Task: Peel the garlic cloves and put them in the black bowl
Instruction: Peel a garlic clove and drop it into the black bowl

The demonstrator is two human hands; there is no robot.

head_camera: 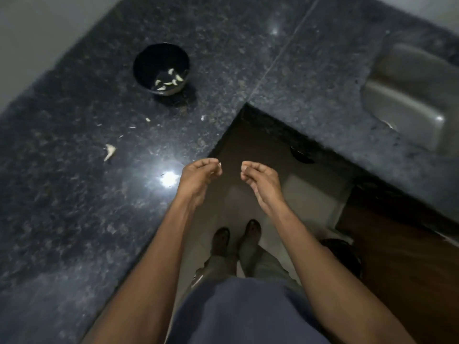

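The one head camera looks steeply down past the counter's (74,207) inner corner to the floor (305,192). The counter lies near; its far edge meets the wall.

Whole frame soft, motion-blurred. Left hand (200,176) and right hand (259,180): fingers curled inward, palms hidden; whether either pinches anything, cannot tell. Pale cloves (169,81) in black bowl (149,60): too small and smeared to count or judge peel. Pale scraps (109,151) on counter (74,207): skin or clove unclear. Grey object (409,95) at right: blurred, cut by edge, identity unclear. Dark round shape (342,254) on floor partly behind right forearm. Both arms cut by bottom edge.
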